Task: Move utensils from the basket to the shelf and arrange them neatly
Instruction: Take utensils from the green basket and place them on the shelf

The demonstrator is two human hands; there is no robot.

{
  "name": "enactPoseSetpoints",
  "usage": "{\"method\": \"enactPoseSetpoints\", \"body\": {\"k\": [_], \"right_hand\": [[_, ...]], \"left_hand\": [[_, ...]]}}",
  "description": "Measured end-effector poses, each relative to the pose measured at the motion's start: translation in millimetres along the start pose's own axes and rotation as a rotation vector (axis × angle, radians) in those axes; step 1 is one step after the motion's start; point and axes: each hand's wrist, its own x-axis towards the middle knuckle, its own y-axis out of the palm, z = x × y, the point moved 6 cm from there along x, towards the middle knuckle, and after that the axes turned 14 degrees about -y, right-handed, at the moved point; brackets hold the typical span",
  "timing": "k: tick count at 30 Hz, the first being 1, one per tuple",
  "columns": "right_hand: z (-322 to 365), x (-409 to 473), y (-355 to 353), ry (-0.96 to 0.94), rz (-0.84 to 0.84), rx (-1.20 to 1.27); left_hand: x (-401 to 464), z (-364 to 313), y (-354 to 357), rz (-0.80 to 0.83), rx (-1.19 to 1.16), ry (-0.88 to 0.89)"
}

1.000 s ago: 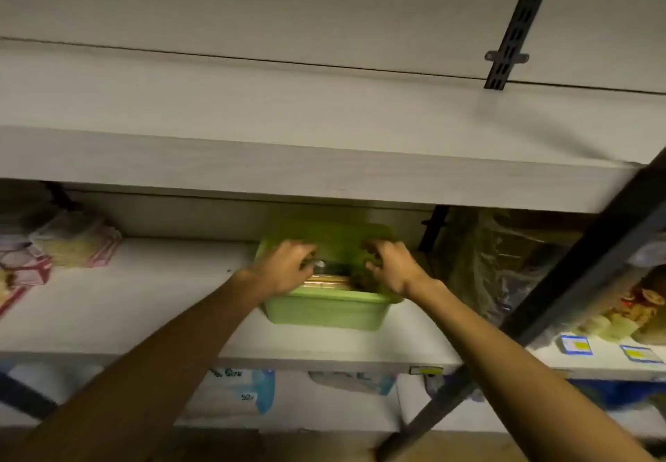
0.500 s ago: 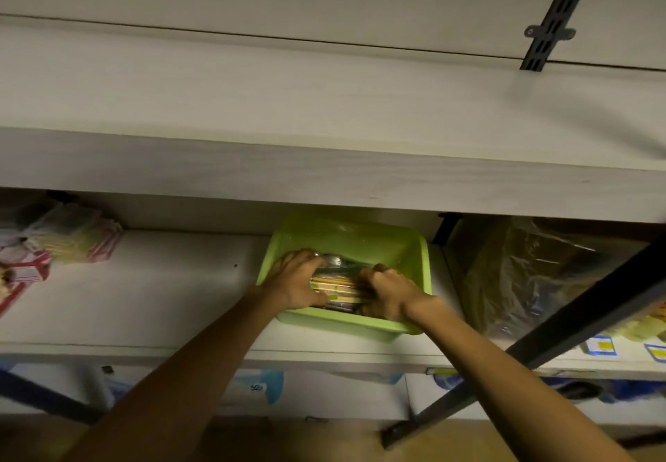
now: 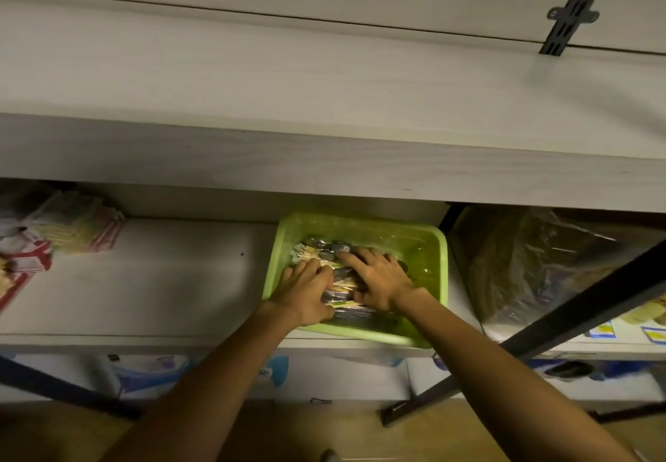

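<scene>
Nearest the camera, both forearms reach forward and converge over the green basket [image 3: 438,281], which sits on the middle shelf [image 3: 162,281] with its near rim at the shelf's front edge, probably pulled there so the hands can get in from above. The left hand [image 3: 306,294] lies over the near-left part of the utensil packs [image 3: 342,281], fingers curled down onto the bundle; its grip looks closed on the packs, though the fingertips are hidden. The right hand [image 3: 378,279] lies just beside it, fingers spread flat on the pile and reaching toward the far-left corner, pressing rather than clasping. Two hands bracketing one bundle suggests gathering it for a single lift. The packs' long axis seems to run from near right to far left, spoon bowls [image 3: 324,245] at the far end, handles toward the person. Beyond, the upper shelf [image 3: 324,101] stands bare.
</scene>
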Motion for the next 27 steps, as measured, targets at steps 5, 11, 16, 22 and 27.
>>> {"method": "enactPoseSetpoints", "body": {"k": [5, 11, 16, 22, 27], "right_hand": [[-5.2, 2.4, -0.4, 0.042, 0.031, -0.1], [-11.1, 2.2, -11.2, 0.053, -0.011, -0.156], [-23.3, -6.9, -5.8, 0.121, -0.038, 0.017], [-21.5, -9.5, -3.5, 0.094, 0.0, -0.001], [-24.1, -14.0, 0.2, 0.093, 0.004, -0.028]], "left_hand": [[2.4, -3.1, 2.7, 0.093, -0.065, 0.024], [6.8, -4.4, -1.0, 0.055, 0.018, 0.057], [8.7, 0.3, 8.7, 0.156, 0.011, 0.005], [13.6, 0.0, 13.4, 0.159, 0.027, -0.012], [17.3, -5.3, 13.5, 0.175, 0.119, 0.011]]}}
